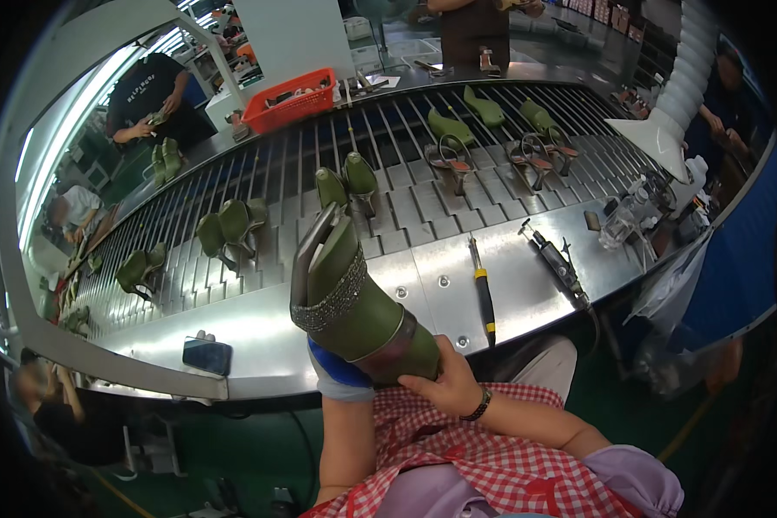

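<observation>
In front of me is a green shoe last (345, 324) fitted with a sandal, tilted with its toe up and away. A band of glittering stones (335, 296) crosses its front, and a smooth strap (388, 337) circles it lower down. My right hand (447, 382) is closed around its near end, thumb pressed on the side. Behind the last is my left hand (338, 369) in a blue and grey glove or cover, its fingers hidden by the last. On the metal ledge to the right lie a yellow-and-black handled tool (484, 298) and a hose-fed hand tool (559, 264).
A slatted metal conveyor (293, 181) carries several green lasts and heeled sandals (453, 155). A red basket (290, 101) stands on its far side. A phone (206, 356) lies left on the ledge. Bottles (622, 220) and a white duct hood (656, 142) are right. Other people work around.
</observation>
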Available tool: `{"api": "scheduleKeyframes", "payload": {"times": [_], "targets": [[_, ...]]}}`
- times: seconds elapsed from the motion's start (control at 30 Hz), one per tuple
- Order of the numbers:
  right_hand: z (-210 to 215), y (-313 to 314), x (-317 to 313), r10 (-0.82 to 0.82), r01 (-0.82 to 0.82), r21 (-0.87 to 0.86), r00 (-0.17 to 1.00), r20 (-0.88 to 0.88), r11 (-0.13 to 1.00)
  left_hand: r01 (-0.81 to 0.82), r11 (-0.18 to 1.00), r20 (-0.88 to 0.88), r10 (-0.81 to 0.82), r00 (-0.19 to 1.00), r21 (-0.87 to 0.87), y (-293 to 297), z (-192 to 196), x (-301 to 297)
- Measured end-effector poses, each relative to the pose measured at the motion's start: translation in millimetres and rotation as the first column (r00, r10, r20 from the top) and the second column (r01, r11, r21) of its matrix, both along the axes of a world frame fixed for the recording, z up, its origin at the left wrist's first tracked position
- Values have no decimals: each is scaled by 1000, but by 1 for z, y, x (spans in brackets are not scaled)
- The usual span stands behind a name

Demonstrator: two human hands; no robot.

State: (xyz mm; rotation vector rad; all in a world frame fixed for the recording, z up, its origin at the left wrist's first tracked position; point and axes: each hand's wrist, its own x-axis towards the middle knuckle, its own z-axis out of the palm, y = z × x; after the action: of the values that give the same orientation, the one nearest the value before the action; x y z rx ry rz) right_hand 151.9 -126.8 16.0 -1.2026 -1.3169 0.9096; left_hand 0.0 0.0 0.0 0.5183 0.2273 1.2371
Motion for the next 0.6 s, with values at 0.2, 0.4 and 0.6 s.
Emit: {"api": "scheduleKeyframes", "payload": {"times": [0.2,0.4,0.6], "targets": [[-19,19,8,91,-61,134,967,-236,989,-202,964,-278,148,949,-176,-23,51,1],[-5,21,-12,89,-63,87,938,-336,994,-366,873,-314,266,911,-323,-27,87,7],[-26,15,-10,55,-46,60,986,-159,997,-124,990,-189,110,976,-61,-4,33,-10]]}}
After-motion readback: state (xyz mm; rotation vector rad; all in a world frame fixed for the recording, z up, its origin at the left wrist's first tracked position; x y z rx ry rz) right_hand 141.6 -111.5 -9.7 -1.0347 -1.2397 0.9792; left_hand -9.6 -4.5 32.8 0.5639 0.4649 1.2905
